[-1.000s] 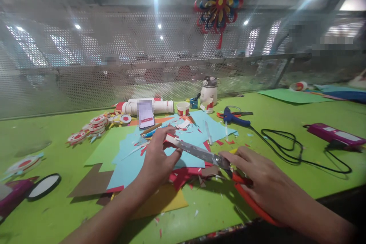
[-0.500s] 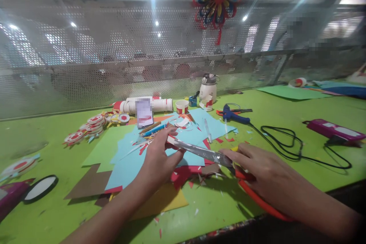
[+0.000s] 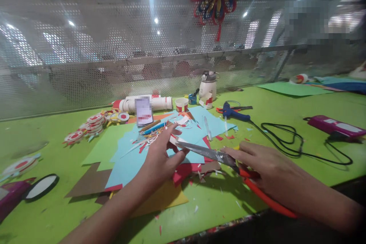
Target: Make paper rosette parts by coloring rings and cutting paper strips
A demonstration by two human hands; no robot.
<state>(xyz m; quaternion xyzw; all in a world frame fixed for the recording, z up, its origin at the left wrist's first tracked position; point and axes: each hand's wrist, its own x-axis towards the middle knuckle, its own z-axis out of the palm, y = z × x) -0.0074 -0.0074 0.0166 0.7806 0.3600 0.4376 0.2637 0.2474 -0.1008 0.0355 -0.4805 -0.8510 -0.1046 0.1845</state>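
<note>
My right hand (image 3: 260, 167) is wrapped round the red handles of a pair of scissors (image 3: 210, 153), whose grey blades point left. The blade tips reach a small white piece of paper with a red edge (image 3: 173, 140), pinched between the fingers and thumb of my left hand (image 3: 162, 152). Most of that piece is hidden by my fingers. Under my hands lie light blue sheets (image 3: 126, 171), with paper scraps (image 3: 200, 175) around them. Beyond my left fingers rest a blue pen (image 3: 154, 129) and a brown one (image 3: 150, 126).
A phone (image 3: 143, 112) leans on white paper rolls (image 3: 162, 103). Paper cups (image 3: 182, 105) and a bottle (image 3: 208, 85) stand behind. On the right are a blue glue gun (image 3: 236, 114), its black cord and a purple device (image 3: 336, 126). Layered red-white paper discs (image 3: 95, 120) sit left.
The scissors and my right hand have shifted slightly right and down. The blades now look narrower, closer together. My left hand still pinches the small piece.
</note>
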